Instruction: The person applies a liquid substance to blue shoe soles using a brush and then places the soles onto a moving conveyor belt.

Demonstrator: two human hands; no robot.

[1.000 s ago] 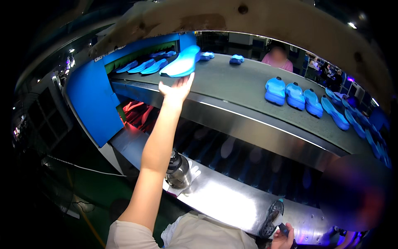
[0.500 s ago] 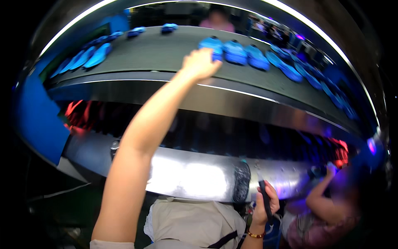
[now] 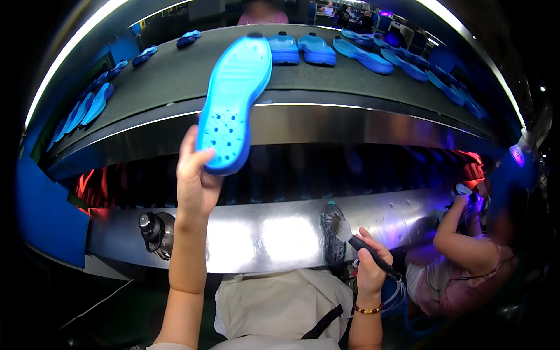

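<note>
My left hand (image 3: pixel 198 178) grips a bright blue shoe sole (image 3: pixel 236 87) by its lower end, thumb on its inner face near the small holes. The sole is raised in front of the conveyor belt, its top end overlapping the belt from this view. In my right hand (image 3: pixel 373 262) is a brush (image 3: pixel 367 249) with a black handle and pale bristles, a thin tube at its rear end. Its bristles are at a dark outsole (image 3: pixel 334 236) lying on the metal ledge; whether they touch it I cannot tell for sure.
Further blue soles (image 3: pixel 316 49) stand and lie along the dark conveyor belt (image 3: pixel 157 87). A black-capped metal container (image 3: pixel 156 233) sits at the ledge's left. A glowing red slot runs above the metal ledge (image 3: pixel 233 233). At right a co-worker (image 3: pixel 466 251) works close by.
My left hand has taken a blue sole off the belt and drawn it back toward me. The brush in my right hand has moved left and up to the dark outsole.
</note>
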